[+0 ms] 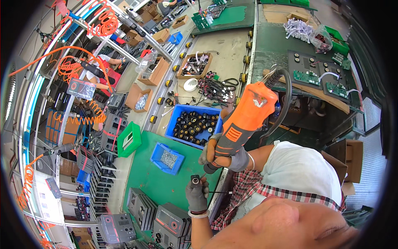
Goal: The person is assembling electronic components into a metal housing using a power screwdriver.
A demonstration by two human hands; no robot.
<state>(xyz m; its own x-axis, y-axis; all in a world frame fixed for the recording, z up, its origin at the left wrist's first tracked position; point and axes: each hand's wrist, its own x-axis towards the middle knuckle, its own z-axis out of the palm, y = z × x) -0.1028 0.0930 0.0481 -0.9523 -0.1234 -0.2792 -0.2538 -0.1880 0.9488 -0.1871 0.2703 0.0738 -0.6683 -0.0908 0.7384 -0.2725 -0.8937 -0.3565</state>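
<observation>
My right hand (239, 161), in a grey glove, wraps round an orange-and-black power screwdriver (244, 114). Its black nose points down toward my left hand (195, 198), which is gloved too. Pinched upright in the left fingers is a small black part (195, 180) with a round metal-ringed opening. From near that hand a thin dark wire (220, 192) runs toward my body and ends in a white connector. The screwdriver's nose is close to the part; whether they touch I cannot tell. Beyond the right hand stands a blue bin (172, 108) of black-and-brass round parts.
A smaller blue tray (160, 153) of screws sits on the green mat (143, 168), with a green bin (129, 140) beside it. Grey panelled units (170, 224) stack near my left arm. Wire bundles (217, 89) lie farther off. Coiled orange hoses (105, 25) hang at left; a co-worker (114, 72) stands opposite.
</observation>
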